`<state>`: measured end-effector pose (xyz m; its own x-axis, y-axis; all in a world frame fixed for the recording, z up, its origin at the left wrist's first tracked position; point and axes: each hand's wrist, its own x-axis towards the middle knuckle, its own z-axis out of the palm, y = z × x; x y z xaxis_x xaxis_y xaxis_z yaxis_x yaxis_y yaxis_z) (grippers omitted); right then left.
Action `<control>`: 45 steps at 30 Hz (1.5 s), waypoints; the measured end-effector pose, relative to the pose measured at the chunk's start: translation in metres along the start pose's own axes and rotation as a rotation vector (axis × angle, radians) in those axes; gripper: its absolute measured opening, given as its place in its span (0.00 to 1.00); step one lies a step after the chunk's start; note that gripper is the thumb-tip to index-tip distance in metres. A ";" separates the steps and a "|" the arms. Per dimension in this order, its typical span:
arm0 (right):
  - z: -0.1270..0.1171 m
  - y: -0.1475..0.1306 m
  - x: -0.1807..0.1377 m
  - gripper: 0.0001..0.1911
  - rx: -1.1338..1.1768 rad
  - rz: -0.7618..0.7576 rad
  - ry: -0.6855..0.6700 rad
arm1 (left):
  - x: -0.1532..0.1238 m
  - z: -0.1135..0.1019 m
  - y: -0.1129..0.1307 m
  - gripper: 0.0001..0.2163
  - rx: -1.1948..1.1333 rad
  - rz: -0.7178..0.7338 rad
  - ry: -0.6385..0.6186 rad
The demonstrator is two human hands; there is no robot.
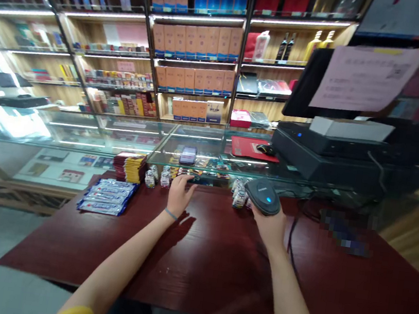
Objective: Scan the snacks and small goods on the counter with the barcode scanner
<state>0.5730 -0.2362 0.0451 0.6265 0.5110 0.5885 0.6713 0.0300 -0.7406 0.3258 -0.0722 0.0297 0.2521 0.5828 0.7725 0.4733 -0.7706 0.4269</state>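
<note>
My right hand (pixel 272 227) grips a dark handheld barcode scanner (pixel 264 196) with a blue light, held just above the dark red counter (pixel 198 259). My left hand (pixel 180 194) reaches forward under the glass shelf, fingertips touching a small dark item (pixel 187 177) at the far edge of the counter. Small glass jars (pixel 157 178) stand to the left of that hand, and more jars (pixel 240 196) sit just beside the scanner.
A glass display counter (pixel 126 137) runs across the front, with a phone (pixel 188 155) lying on it. Blue packets (pixel 108 197) and red-yellow packs (pixel 130 166) lie at the left. A till with monitor (pixel 336 143) stands right; a mouse (pixel 265 148) on a red pad. Stocked shelves behind.
</note>
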 end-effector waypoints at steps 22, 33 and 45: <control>0.050 -0.022 -0.048 0.23 -0.049 -0.104 -0.393 | -0.027 -0.017 -0.115 0.31 -0.011 -0.306 -0.071; 0.048 -0.028 -0.059 0.18 -0.271 -0.345 -0.439 | -0.025 -0.029 -0.101 0.26 -0.638 -0.571 -0.092; 0.041 -0.045 -0.058 0.24 -0.308 -0.605 -0.631 | -0.026 -0.039 -0.077 0.24 -1.355 -0.763 -0.429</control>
<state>0.4901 -0.2317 0.0315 -0.1356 0.8586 0.4945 0.9459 0.2607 -0.1932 0.2496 -0.0380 -0.0053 0.6350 0.7642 0.1132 -0.4047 0.2043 0.8913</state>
